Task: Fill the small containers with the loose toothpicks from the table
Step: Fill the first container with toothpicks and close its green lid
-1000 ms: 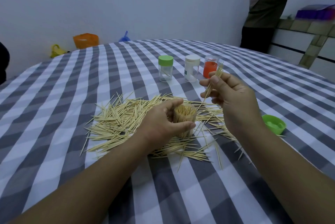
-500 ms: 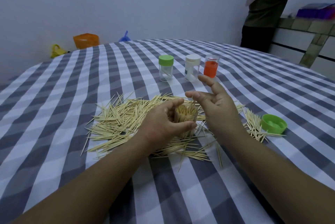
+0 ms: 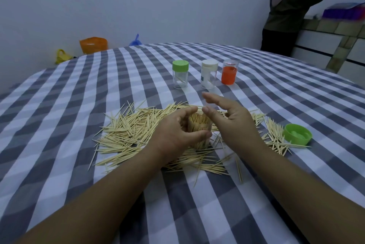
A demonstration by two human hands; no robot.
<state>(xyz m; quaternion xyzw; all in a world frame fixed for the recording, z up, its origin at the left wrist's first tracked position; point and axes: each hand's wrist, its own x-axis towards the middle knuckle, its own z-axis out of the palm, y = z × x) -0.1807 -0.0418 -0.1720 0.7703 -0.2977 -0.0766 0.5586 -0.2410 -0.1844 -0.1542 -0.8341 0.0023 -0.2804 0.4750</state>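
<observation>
A clear small container, packed full of upright toothpicks, stands in the middle of a wide pile of loose toothpicks on the checked tablecloth. My left hand grips this container from the left, thumb in front. My right hand hovers just right of and over its mouth, fingers straight and spread, holding nothing. More loose toothpicks lie to the right, beside the loose green lid, which lies upside down.
Three more containers stand behind the pile: one with a green lid, one with a white lid, one holding something orange. A person stands at the far right by a tiled counter. Coloured bags sit beyond the table.
A second ago my right hand held a bunch of toothpicks above the container. Since then it came down to the container's mouth and opened, and the bunch is out of its fingers. My left hand kept its grip.
</observation>
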